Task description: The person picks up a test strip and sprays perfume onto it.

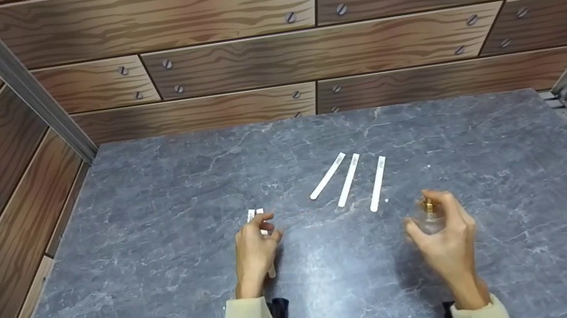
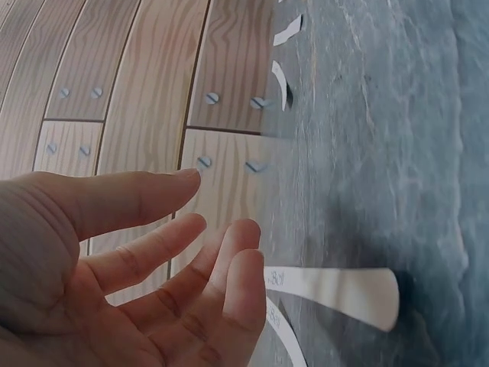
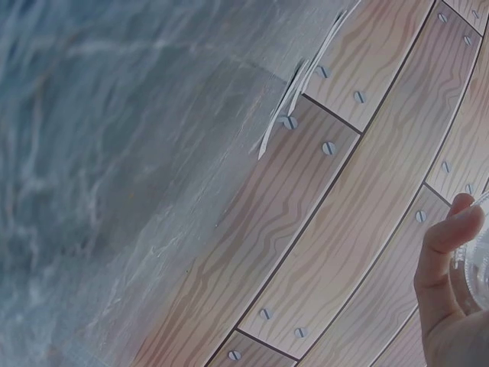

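Note:
My right hand [image 1: 446, 233] holds a small clear glass perfume bottle [image 1: 432, 225] above the table, with a finger up at its gold spray top [image 1: 427, 205]. At the edge of the right wrist view, fingers curl behind the ribbed bottle [image 3: 478, 264]. My left hand [image 1: 255, 249] hovers over two white paper test strips [image 1: 271, 269], its fingers loosely bent and nothing between them. In the left wrist view, one strip [image 2: 344, 292] with handwriting on its end lies past the fingertips. The hand partly hides both strips.
Three more white test strips [image 1: 348, 180] lie spread side by side in the middle of the grey marbled table [image 1: 154, 188], small writing at their far ends. Wood-patterned walls [image 1: 231, 66] and metal posts [image 1: 15, 69] border the table at the back and sides.

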Available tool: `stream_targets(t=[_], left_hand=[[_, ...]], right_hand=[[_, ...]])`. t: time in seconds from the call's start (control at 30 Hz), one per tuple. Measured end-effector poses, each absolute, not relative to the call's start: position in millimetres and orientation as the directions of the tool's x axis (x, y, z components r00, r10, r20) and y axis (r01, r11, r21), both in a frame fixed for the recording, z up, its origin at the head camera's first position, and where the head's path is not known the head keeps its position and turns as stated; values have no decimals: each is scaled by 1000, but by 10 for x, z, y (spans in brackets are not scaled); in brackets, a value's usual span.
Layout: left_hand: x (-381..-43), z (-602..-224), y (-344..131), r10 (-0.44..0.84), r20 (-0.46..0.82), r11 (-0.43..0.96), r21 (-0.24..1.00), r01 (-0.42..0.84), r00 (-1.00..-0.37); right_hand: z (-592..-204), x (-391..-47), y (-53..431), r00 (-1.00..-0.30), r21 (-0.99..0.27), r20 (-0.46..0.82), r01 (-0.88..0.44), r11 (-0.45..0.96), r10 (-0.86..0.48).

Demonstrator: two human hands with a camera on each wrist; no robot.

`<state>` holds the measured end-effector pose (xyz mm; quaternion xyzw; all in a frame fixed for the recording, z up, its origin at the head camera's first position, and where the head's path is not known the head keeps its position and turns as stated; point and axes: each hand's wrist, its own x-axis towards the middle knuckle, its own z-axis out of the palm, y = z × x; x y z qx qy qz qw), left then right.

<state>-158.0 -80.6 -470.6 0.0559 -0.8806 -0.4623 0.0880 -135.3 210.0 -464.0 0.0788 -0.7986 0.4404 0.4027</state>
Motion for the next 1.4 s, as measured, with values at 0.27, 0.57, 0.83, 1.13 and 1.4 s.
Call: stream_targets(t=[0.27, 0.57, 0.83, 1.13, 1.4], left_hand=[[-1498, -4734, -864, -186, 136, 553, 833, 11, -973], [-1411, -4750, -911, -224, 111, 533, 846, -26, -968], [-1339, -4752, -948, -226, 96, 474, 880, -23, -969], [-1265, -4800, -956, -236, 74, 426, 904, -35, -969], [-1223, -4850, -913, -276, 63, 463, 883, -75, -959]], right_hand=[[-4658, -1360, 2103, -657, -634, 719, -486, 602, 227], [-4623, -1350, 2088, -658, -629, 721, -490, 603, 217], [-4620, -1357, 2089, -657, -631, 720, -486, 605, 224], [-4625, -1353, 2098, -653, -623, 726, -490, 610, 216], [-4608, -1338, 2084, -664, -626, 718, -482, 613, 211]])
